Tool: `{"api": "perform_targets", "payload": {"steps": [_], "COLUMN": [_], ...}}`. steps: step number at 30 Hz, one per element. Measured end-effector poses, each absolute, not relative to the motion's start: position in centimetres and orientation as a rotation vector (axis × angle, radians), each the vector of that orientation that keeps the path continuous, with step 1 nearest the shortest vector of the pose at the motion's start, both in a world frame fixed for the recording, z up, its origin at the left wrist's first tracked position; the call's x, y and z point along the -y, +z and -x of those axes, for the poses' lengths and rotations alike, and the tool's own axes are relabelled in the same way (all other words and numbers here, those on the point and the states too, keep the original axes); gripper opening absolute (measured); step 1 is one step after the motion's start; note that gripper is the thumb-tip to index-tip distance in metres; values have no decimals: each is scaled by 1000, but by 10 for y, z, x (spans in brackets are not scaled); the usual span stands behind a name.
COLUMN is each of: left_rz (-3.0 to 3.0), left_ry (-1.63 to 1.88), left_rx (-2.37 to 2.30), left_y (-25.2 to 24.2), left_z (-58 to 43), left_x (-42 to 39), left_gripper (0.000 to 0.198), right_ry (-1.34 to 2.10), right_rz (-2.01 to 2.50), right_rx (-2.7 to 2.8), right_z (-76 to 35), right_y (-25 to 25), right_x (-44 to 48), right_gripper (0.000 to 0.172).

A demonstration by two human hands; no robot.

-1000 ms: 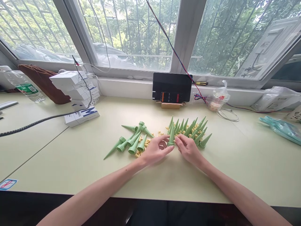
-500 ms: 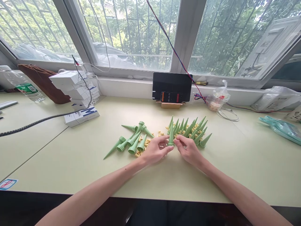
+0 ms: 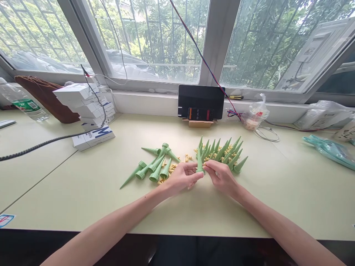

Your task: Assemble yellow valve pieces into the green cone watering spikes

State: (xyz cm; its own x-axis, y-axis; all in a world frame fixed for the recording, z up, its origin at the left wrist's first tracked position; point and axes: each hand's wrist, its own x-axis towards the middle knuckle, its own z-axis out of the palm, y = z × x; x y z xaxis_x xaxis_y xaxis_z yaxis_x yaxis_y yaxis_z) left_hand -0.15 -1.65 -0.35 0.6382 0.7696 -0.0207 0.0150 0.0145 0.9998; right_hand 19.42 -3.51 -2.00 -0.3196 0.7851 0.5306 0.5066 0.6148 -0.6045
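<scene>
My left hand [image 3: 185, 176] holds a green cone [image 3: 199, 161] upright by its wide base, point up. My right hand [image 3: 223, 178] pinches a small yellow piece [image 3: 205, 163] against the right side of that cone; the fingers partly hide it. Behind my right hand several green cones [image 3: 238, 166] stand points up, with yellow pieces among them. Left of my left hand lie several loose green cones [image 3: 155, 174] on their sides. A heap of loose yellow pieces [image 3: 171, 169] lies between them and my left hand.
On the table [image 3: 83, 192], a phone [image 3: 200, 114] leans on a black panel [image 3: 202, 96] at the back. White boxes [image 3: 94, 136], a bottle [image 3: 27, 105] and a black cable [image 3: 55, 139] are at left. A bagged cup [image 3: 255, 116] and a teal item [image 3: 330, 149] are at right.
The view has shifted slightly to the right. Both hands stay together at the held cone, with the right fingertips now closer to its side.
</scene>
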Motion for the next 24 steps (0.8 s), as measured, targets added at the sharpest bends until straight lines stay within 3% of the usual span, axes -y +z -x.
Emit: {"api": "perform_targets", "payload": {"steps": [12,24], "left_rz": [-1303,-1264], "left_ry": [680,692], "left_rx": [-602,-603], "left_y": [0,1], "left_z": [1,2], "left_x": [14,12], "left_gripper": [32,32], "right_ry": [226,67], "right_rz": [933,998], "right_rx": [2085,2116], "right_z": [-199,-201], "right_y": [-25,-22], "right_x": [31,31], "right_gripper": [19,20]}}
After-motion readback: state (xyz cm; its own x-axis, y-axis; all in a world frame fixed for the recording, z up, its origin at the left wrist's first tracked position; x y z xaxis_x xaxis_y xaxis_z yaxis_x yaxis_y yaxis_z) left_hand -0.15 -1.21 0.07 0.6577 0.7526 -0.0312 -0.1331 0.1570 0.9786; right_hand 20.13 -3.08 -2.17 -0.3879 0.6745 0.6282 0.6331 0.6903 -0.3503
